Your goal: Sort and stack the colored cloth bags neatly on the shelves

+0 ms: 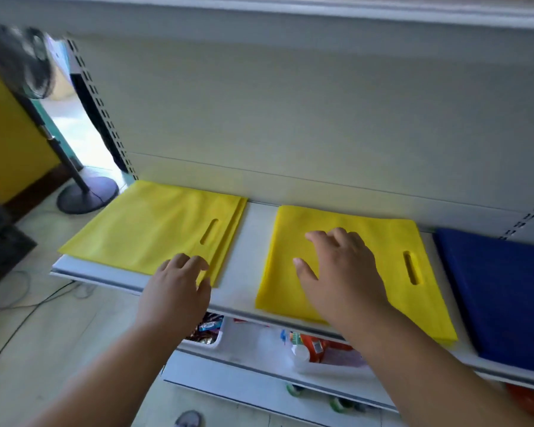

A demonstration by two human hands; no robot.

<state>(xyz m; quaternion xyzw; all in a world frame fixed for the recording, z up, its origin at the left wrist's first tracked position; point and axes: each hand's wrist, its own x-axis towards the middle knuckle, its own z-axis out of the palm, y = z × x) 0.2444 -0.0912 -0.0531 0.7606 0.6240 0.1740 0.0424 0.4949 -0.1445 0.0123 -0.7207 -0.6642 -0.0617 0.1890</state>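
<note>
White shop shelving fills the frame, its back panel [290, 118] running across the upper half and one shelf [250, 241] crossing the middle. On that shelf, at centre left, lies a yellow stack [142, 229] of cloth bags, its right edges fanned slightly; at centre right lies a single yellow bag [383, 241] with its handle slot toward the right, and at the far right a blue stack [500, 288]. A fan stand [87, 192] sits on the floor at the left, and packaged goods [312, 346] show on the lower shelf. The left hand [179, 288] rests on the near right corner of the yellow stack, fingers curled over the edge; whether it pinches the layers I cannot tell. The right hand [342, 272] lies spread and flat on the single bag, fingers relaxed, pressing rather than gripping. The step appears to be joining this bag to the yellow stack. To do it well, I would keep the stack pinned with the left hand, slide or lift the bag flat so it does not crease, match the slot side to the stack's, then square the fanned edges. The bag's near right corner overhangs the shelf lip, so a careless drag could tip it off.
</note>
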